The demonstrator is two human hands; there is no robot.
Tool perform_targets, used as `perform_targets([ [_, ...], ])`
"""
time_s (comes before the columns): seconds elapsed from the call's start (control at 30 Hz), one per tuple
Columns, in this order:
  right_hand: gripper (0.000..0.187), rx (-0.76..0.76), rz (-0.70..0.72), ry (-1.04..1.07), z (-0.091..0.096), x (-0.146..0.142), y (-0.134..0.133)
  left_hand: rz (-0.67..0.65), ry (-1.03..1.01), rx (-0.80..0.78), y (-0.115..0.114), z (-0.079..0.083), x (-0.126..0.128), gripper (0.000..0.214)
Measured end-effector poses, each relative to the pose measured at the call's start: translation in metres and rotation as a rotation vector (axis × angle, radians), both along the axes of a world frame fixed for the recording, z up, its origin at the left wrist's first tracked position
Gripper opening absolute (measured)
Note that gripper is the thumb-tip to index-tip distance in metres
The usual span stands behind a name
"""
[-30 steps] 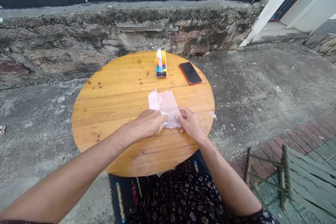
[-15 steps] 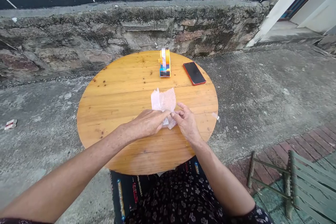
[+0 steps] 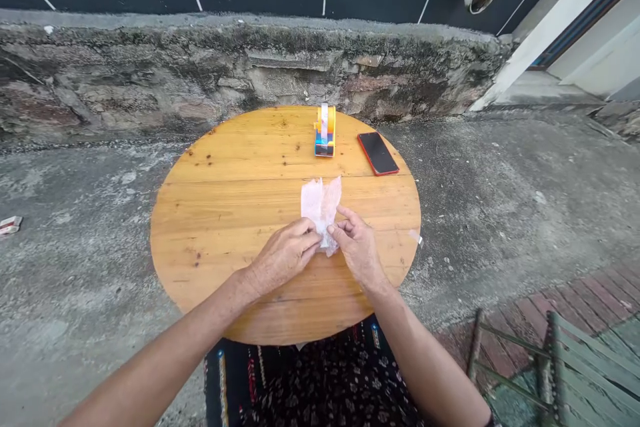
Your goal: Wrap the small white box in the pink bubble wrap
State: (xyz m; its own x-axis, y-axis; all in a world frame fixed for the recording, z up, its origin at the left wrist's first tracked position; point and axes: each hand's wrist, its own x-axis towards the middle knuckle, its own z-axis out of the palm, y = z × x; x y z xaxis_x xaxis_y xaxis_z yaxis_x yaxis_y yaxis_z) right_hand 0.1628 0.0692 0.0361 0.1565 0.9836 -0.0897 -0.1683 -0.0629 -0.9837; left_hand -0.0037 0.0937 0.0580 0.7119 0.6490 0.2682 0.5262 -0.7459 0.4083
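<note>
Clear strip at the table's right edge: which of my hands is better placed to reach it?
Probably your right hand: it is nearer the clear strip, while your left hand is across the translucent wrap. Both hands are at the wrap.

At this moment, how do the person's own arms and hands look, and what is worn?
The left hand and the right hand are bare, without gloves; no watch or bracelet shows. Both forearms are uncovered. The person wears a black fabric garment with small pale flowers.
</note>
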Motion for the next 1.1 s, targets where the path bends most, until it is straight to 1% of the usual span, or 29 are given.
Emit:
perform_targets([
  [0.17, 0.055, -0.006, -0.003, -0.124, 0.006, -0.006, 0.005, -0.06, -0.073, 0.049, -0.002, -0.001, -0.002, 0.024],
  [0.33, 0.052, 0.021, 0.037, -0.225, 0.007, -0.007, 0.003, -0.087, -0.131, 0.017, -0.006, -0.004, -0.006, 0.032],
  [0.43, 0.048, 0.053, 0.032, -0.317, 0.007, -0.007, 0.002, -0.064, -0.186, -0.043, -0.007, -0.005, -0.008, 0.033],
  [0.5, 0.047, 0.07, 0.013, -0.374, 0.007, -0.007, 0.001, -0.035, -0.233, -0.065, -0.008, -0.007, -0.01, 0.027],
  [0.6, 0.046, 0.084, -0.004, -0.429, 0.008, -0.008, 0.001, -0.015, -0.284, -0.034, -0.01, -0.012, -0.011, 0.017],
  [0.77, 0.046, 0.102, -0.001, -0.552, 0.013, -0.012, 0.0, 0.003, -0.294, 0.039, -0.012, -0.02, -0.007, 0.017],
  [0.87, 0.043, 0.102, 0.04, -0.609, 0.018, -0.011, -0.003, 0.012, -0.301, 0.057, -0.013, -0.021, -0.006, 0.017],
  [0.97, 0.04, 0.116, 0.101, -0.655, 0.023, -0.008, -0.01, 0.032, -0.353, 0.066, -0.015, -0.023, -0.005, 0.017],
  [1.1, 0.04, 0.218, 0.162, -0.699, 0.023, -0.004, -0.02, 0.073, -0.414, 0.062, -0.017, -0.026, -0.004, 0.017],
])
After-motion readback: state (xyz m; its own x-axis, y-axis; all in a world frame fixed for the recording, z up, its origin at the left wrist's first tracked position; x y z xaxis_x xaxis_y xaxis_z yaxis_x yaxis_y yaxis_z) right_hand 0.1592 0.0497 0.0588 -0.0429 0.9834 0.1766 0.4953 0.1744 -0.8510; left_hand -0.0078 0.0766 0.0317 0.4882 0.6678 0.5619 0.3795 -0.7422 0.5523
